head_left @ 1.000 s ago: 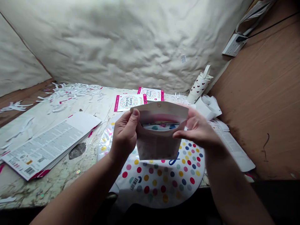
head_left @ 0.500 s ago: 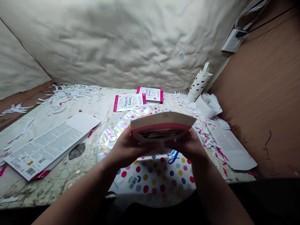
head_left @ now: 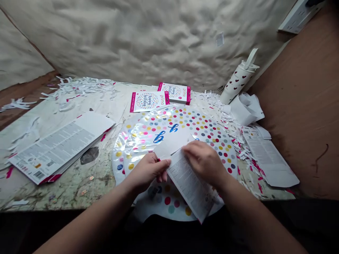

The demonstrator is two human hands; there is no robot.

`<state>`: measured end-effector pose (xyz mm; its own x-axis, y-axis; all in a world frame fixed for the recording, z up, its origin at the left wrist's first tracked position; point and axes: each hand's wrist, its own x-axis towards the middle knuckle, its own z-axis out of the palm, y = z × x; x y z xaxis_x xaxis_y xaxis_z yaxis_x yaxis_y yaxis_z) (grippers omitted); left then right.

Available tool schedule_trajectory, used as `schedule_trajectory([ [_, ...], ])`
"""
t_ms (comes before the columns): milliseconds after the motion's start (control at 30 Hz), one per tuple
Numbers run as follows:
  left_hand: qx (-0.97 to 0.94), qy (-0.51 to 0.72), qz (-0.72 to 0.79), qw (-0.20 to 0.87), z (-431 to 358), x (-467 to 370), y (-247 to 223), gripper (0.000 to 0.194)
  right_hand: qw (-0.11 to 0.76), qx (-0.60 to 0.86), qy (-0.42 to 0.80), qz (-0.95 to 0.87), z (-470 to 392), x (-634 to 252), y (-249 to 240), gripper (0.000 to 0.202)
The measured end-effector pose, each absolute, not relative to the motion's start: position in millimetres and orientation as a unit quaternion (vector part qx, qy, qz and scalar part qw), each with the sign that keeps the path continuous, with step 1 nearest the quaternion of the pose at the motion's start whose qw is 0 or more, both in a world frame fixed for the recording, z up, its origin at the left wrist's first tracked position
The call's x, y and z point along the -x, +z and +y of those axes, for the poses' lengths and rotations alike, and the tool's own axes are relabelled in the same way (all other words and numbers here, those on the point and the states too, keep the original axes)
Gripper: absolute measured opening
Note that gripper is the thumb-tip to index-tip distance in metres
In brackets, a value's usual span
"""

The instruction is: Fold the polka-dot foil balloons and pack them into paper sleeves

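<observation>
A white printed cardboard sleeve (head_left: pixel 192 185) hangs tilted between my hands, its grey text facing up and its lower end near my lap. My left hand (head_left: pixel 152 167) pinches its upper left corner. My right hand (head_left: pixel 205 160) grips the upper edge near the flap, fingertips pressed together. Beneath them lie round foil balloons (head_left: pixel 214 130) with coloured dots and blue lettering, lying flat on the table (head_left: pixel 106 180). Whether anything is inside the sleeve cannot be seen.
Two pink-edged packets (head_left: pixel 149 101) lie behind the balloons. Flattened cartons (head_left: pixel 63 148) are stacked at left, another carton (head_left: pixel 270 158) at right. A heart-patterned tumbler (head_left: pixel 237 83), a paper roll (head_left: pixel 246 109) and paper shreds (head_left: pixel 84 88) stand or lie toward the back.
The packet has turned from edge-on to its printed face and tilted down to the right. My right hand has moved onto its upper edge. The camera view has shifted.
</observation>
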<state>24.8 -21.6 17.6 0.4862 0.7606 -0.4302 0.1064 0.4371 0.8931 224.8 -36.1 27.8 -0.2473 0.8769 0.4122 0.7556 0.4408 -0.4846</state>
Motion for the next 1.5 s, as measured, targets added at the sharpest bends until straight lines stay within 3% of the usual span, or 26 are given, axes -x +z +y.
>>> schedule_trajectory([
  [333,-0.502,0.262,0.465,0.681,-39.2,-31.5,14.9,0.036,0.209,0.500,0.080,-0.837,-50.0,-202.2,28.3,0.018],
  [567,-0.484,0.246,0.474,0.694,-40.6,-32.0,16.1,0.030,0.219,0.493,0.112,-0.835,-49.6,-210.4,32.2,0.017],
  [733,-0.507,0.236,0.485,0.672,-38.7,-35.4,21.6,0.028,0.121,0.468,-0.030,-0.875,-56.5,-195.5,41.7,0.020],
  [833,-0.536,0.242,0.490,0.643,-38.2,-35.1,23.1,0.029,0.106,0.450,-0.100,-0.881,-52.6,-196.9,45.0,0.020],
  [967,-0.533,0.245,0.491,0.644,-35.5,-25.3,19.2,0.027,0.113,0.657,-0.146,-0.731,-33.0,-253.5,47.2,0.020],
  [1033,-0.539,0.262,0.497,0.628,-32.5,-18.0,18.8,0.028,0.139,0.776,-0.147,-0.597,-26.5,-287.8,48.6,0.020],
  [1100,-0.559,0.290,0.485,0.607,-28.7,-12.7,23.1,0.027,0.207,0.779,-0.039,-0.591,-26.7,-305.7,49.4,0.033],
  [1167,-0.593,0.318,0.436,0.598,-24.9,-11.3,33.0,0.019,0.299,0.673,0.169,-0.655,-32.2,-301.4,49.0,0.053],
  [1267,-0.626,0.425,0.347,0.554,-21.2,-16.7,52.9,0.013,0.459,0.481,0.383,-0.641,-41.5,-269.8,47.2,0.037],
  [1367,-0.635,0.517,0.299,0.490,-19.9,-27.3,64.2,0.038,0.607,0.421,0.359,-0.571,-44.7,-240.1,44.9,0.019],
  [1433,-0.663,0.508,0.297,0.463,-19.3,-34.1,62.8,0.055,0.613,0.420,0.349,-0.571,-43.4,-229.3,41.6,0.023],
  [1500,-0.680,0.495,0.316,0.439,-19.3,-38.6,57.0,0.056,0.576,0.433,0.377,-0.581,-41.5,-225.3,36.6,0.024],
])
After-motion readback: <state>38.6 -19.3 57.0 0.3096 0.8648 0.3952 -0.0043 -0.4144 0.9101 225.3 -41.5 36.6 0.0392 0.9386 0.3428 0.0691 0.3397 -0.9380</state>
